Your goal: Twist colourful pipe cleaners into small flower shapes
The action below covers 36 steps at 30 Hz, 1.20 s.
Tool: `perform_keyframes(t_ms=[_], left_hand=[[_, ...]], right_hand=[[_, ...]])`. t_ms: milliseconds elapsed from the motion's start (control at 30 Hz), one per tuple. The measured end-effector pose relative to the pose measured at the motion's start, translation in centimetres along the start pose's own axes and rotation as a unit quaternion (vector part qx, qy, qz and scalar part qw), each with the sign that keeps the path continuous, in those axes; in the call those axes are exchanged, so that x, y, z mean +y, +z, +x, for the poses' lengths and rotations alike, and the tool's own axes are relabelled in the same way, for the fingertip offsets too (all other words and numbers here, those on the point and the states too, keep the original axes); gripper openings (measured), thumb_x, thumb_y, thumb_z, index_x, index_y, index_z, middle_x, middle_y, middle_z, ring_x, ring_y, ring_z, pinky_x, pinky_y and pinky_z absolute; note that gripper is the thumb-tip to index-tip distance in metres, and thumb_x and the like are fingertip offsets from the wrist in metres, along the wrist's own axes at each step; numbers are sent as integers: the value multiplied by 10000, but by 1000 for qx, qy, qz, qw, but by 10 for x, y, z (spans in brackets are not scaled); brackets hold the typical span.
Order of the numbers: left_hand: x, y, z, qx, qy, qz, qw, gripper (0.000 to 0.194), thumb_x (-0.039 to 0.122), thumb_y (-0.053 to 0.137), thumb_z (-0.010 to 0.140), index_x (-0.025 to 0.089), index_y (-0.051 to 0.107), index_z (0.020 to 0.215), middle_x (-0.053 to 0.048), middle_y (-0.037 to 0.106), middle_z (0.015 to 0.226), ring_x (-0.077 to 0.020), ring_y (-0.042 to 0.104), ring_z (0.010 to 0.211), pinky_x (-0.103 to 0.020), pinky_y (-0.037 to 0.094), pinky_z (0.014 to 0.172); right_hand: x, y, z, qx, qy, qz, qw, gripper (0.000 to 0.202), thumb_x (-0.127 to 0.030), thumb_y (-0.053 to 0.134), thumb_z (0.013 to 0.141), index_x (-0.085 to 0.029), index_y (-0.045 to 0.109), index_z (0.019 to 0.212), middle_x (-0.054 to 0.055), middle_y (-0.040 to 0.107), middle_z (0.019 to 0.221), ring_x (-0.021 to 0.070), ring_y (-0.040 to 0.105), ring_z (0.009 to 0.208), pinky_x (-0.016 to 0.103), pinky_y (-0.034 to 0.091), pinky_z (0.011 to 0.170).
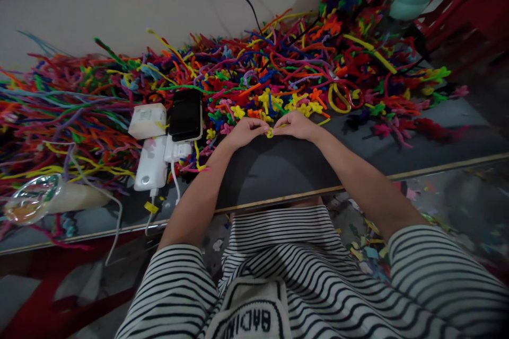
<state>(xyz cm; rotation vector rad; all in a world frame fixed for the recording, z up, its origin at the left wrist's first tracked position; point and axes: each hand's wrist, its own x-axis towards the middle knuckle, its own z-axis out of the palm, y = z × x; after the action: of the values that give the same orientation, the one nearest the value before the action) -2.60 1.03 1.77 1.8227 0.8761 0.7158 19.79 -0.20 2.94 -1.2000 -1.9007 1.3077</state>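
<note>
Between my fingertips, just above the front part of the dark table, is a small looped yellow pipe cleaner (270, 133). My left hand (249, 132) pinches it from one side, fingers closed. From the other side my right hand (295, 125) pinches it too, and a yellow length sticks out past that hand. Right behind my hands lie several yellow pipe-cleaner flowers (271, 100) among pink, orange and blue ones. The exact shape of the held piece is partly hidden by my fingers.
A long heap of coloured pipe cleaners (99, 100) runs along the wall. Scissors (345, 98) lie to the right. On the left are a phone (185, 115), a white power bank (151, 164) with cables, and a plastic cup (59, 198) on its side. A red chair (465, 10) stands at far right.
</note>
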Motion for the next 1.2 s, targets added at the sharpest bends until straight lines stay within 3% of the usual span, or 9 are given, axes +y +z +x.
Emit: perform_keyframes(t_ms=[100,300,500,667,867,1200], left_hand=[[-1,1,-2,12,0,9,1000,261,434,747,808,179,784,772,-46,776,781,-147,696,714,-260,549,714],[-1,15,-6,152,27,62,986,277,430,678,870,182,793,828,-48,791,813,-158,704,725,-263,551,699],[7,24,-10,169,61,120,976,267,427,667,891,198,798,854,-47,795,839,-162,712,739,-263,539,703],[12,28,-11,215,31,177,960,187,338,698,853,203,796,768,-31,780,740,-164,703,668,-266,511,643],[8,27,-9,242,4,187,952,171,356,715,828,241,809,744,-13,789,739,-181,705,649,-285,511,614],[9,28,-8,216,40,153,963,208,332,636,920,218,806,879,-28,800,860,-174,724,773,-279,540,738]], right_hand=[[1,0,0,-7,-3,-7,1000,477,-562,824,644,-111,786,794,3,572,599,78,387,570,284,276,573],[5,-1,2,37,8,-46,998,481,-588,786,718,-123,802,840,-10,526,551,79,353,536,289,255,547],[7,3,2,66,-4,-52,996,527,-630,762,713,-120,808,837,-23,481,516,74,314,512,288,202,530],[8,6,2,81,-14,-72,994,491,-594,745,739,-115,806,829,-31,451,502,74,314,516,286,208,541],[6,8,2,87,-16,-83,993,448,-554,723,776,-115,798,820,-47,397,477,72,284,499,295,198,538],[3,7,2,118,-7,-62,991,500,-625,731,749,-129,777,790,-49,391,488,75,280,507,291,190,532]])
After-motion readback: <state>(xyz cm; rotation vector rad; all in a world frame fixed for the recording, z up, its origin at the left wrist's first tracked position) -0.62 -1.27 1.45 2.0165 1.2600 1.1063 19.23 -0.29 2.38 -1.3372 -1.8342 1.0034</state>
